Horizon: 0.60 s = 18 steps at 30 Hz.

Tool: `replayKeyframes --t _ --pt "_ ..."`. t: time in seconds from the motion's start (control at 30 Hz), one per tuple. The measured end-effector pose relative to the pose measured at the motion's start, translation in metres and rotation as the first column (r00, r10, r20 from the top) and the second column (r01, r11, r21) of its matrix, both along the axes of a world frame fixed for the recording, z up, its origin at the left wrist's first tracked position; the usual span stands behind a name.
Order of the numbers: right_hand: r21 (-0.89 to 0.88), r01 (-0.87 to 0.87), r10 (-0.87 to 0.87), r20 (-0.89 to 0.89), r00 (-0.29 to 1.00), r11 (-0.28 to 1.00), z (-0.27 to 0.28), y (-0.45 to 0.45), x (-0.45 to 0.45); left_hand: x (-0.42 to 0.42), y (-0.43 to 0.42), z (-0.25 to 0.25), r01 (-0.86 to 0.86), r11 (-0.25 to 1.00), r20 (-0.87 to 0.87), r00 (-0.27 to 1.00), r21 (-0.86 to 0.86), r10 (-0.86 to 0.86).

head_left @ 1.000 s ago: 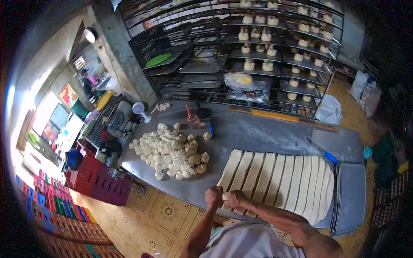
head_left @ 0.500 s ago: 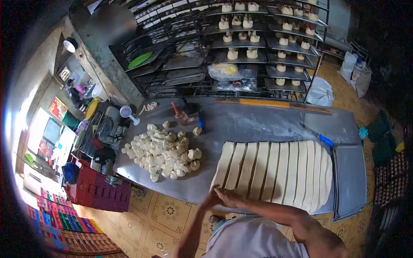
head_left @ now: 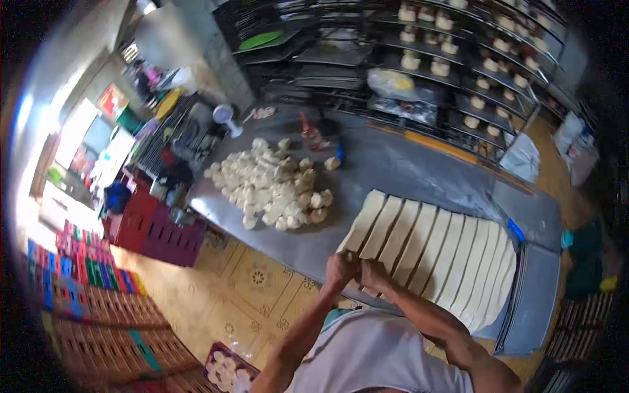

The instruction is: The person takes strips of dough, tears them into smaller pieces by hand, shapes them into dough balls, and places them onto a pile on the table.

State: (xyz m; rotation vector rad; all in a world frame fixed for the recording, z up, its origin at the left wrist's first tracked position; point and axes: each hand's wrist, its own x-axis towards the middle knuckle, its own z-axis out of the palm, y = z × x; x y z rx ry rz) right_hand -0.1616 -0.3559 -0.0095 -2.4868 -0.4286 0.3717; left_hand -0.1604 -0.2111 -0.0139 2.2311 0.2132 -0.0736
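Note:
Dough cut into long parallel strips (head_left: 445,255) lies on the grey metal table (head_left: 386,164). At the near left corner of the strips, my left hand (head_left: 343,270) and my right hand (head_left: 375,276) are side by side, both with fingers closed. They are at the near end of the leftmost strip; what sits inside the fingers is too small to make out. A heap of small dough pieces (head_left: 268,183) lies on the table to the left, with one loose piece (head_left: 332,162) at its right.
A blue-handled knife (head_left: 515,230) lies behind the strips, near stacked trays (head_left: 534,295) at the right. A red bottle (head_left: 310,136) stands behind the heap. Racks hold trays of dough (head_left: 426,62). Crates (head_left: 154,226) stand at the left; a person (head_left: 143,82) is far off.
The view has swung, so the table and racks sit differently in frame. My hands came close together with fingers extended half a second ago and are now closed at the strip's end.

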Motion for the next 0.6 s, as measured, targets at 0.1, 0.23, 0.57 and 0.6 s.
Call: replayKeyframes --t 0.1,0.23,0.57,0.6 --pt "-0.087 -0.091 0.091 -0.009 0.996 0.992 -0.029 -0.005 -0.003 -0.004 0.001 -0.023 -0.088 0.996 0.014 0.996 0.008 0.087" --pt "0.271 -0.456 0.404 0.228 0.886 0.848 0.074 0.020 -0.010 0.023 0.023 -0.001 -0.079 0.954 0.035 0.997 0.290 0.072" --pt "0.431 -0.415 0.384 0.160 0.909 0.802 0.027 0.008 -0.004 -0.010 0.069 0.000 0.246 0.826 -0.268 0.866 -0.507 -0.423" --pt "0.354 -0.303 0.323 0.002 0.946 0.885 0.024 0.012 -0.016 -0.020 0.040 0.017 0.344 0.840 -0.353 0.791 -0.419 -0.500"
